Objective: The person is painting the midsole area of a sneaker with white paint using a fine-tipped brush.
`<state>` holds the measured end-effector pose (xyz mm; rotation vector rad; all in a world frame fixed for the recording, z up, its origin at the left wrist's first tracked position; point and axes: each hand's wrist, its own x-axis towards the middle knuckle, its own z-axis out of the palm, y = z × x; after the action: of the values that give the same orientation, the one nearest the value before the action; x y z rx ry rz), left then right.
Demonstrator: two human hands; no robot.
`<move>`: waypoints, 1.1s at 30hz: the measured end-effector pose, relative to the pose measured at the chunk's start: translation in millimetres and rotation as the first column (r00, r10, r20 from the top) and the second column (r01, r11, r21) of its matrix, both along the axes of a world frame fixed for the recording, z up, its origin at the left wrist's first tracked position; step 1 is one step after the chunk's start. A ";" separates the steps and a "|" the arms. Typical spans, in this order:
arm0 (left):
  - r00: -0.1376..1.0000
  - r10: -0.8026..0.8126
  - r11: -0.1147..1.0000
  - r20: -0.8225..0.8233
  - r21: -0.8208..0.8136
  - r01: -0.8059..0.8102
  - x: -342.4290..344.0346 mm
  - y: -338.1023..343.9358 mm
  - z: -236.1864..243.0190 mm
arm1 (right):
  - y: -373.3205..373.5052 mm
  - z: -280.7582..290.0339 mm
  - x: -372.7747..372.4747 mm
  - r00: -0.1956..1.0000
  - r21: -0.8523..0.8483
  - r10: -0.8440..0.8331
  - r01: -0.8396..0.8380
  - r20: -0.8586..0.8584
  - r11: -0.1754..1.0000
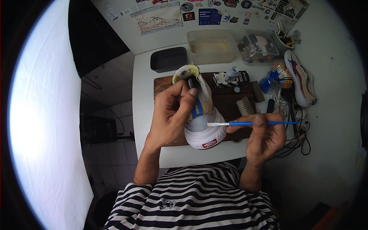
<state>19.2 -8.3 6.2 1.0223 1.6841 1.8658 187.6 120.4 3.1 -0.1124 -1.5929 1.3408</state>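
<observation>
My left hand [170, 115] grips a sneaker [205, 137] with a white sole and pale yellow padded collar, toe toward me and tilted. Masking tape with a blue band [201, 107] covers part of its upper, above a pale grey area. My right hand [264, 138] holds a thin blue paintbrush [280, 123] sideways between its fingers; the flat bristles lie over the shoe's pale grey area, and whether they touch it I cannot tell. Behind the shoe, a small bottle [232, 73] stands on a black-and-white box [241, 79], with a round cap [237, 89] nearby.
Wooden board [163, 82] on a white table [143, 99]. Behind are a black tray [168, 59], clear tub [211, 48] and bin [257, 46]. Right: blue cup of brushes [268, 84], scrub brush [243, 107], another sneaker [297, 78], cables [303, 145]. Bright lit panel [42, 115] at left.
</observation>
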 end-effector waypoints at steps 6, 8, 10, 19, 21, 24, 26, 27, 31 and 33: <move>1.000 0.007 1.000 -0.013 0.016 -0.007 -0.9 0.1 -0.6 | -0.3 -3.8 1.7 0.997 0.034 -0.044 0.042 0.070 0.999; 1.000 0.009 1.000 -0.009 0.026 -0.009 -0.7 0.4 -0.6 | 1.1 -4.2 1.1 0.996 -0.010 -0.058 0.058 0.062 0.998; 1.000 0.008 1.000 -0.016 0.030 -0.007 -0.8 0.3 -0.9 | 3.8 -5.9 1.9 0.999 -0.010 -0.043 0.044 0.007 0.999; 1.000 0.011 1.000 0.001 0.014 -0.011 -0.1 -0.2 -0.7 | 2.6 -5.0 -2.1 0.998 0.046 -0.064 0.064 0.016 0.997; 1.000 0.011 1.000 0.002 0.000 -0.011 -0.5 -1.6 0.1 | 1.0 -4.3 -2.3 0.998 0.030 -0.058 0.059 -0.014 0.998; 1.000 0.010 1.000 0.005 0.000 -0.010 0.1 -1.1 0.5 | -6.5 0.3 -0.1 0.999 0.053 -0.050 0.051 -0.010 0.997; 1.000 0.010 1.000 0.005 0.013 -0.010 0.2 -1.0 0.4 | -7.4 -0.1 1.8 0.999 0.091 -0.047 0.045 0.023 0.995; 1.000 0.008 1.000 0.007 0.006 -0.008 -0.1 -1.5 0.4 | -5.0 -2.9 3.3 0.996 0.115 -0.068 0.060 0.062 0.992; 1.000 0.001 1.000 -0.006 0.000 -0.001 -2.4 -1.6 -1.0 | -1.0 -2.1 -2.1 0.996 0.076 -0.083 0.084 -0.021 0.994; 1.000 0.007 1.000 -0.003 0.004 -0.007 -1.8 -2.0 0.2 | -6.7 1.4 2.2 0.996 0.084 -0.084 0.082 0.015 0.993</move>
<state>17.4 -10.3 6.4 1.0228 1.6887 1.8734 189.8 113.8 4.5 -0.1388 -1.6402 1.2107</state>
